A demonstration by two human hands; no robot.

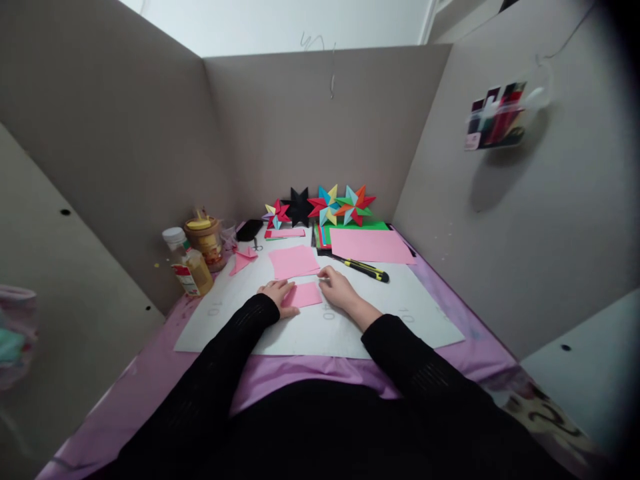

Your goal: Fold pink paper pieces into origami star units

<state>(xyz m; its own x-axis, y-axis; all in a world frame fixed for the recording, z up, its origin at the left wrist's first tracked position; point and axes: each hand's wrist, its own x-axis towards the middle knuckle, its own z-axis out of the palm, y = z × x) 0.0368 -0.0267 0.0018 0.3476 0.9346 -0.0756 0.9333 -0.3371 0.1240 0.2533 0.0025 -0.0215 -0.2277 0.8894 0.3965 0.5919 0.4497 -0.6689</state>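
The left hand (277, 293) is lying loosely spread, its fingers resting on the small pink paper (306, 295), which is sitting flat on the white sheet (310, 340); the right hand (340, 290) is curling at its far right corner, its grip unclear. Handling this paper seems the step in hand; continuing calls for steadying it. A larger pink paper (293, 261) is crowding the far side, and a cutter (367, 269) is lying rightward.

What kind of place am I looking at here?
Probably a small paper-craft desk walled in by partitions: paper stars stand along the back, pink sheets lie on a white board, and a yellow-and-black cutter sits beside them.
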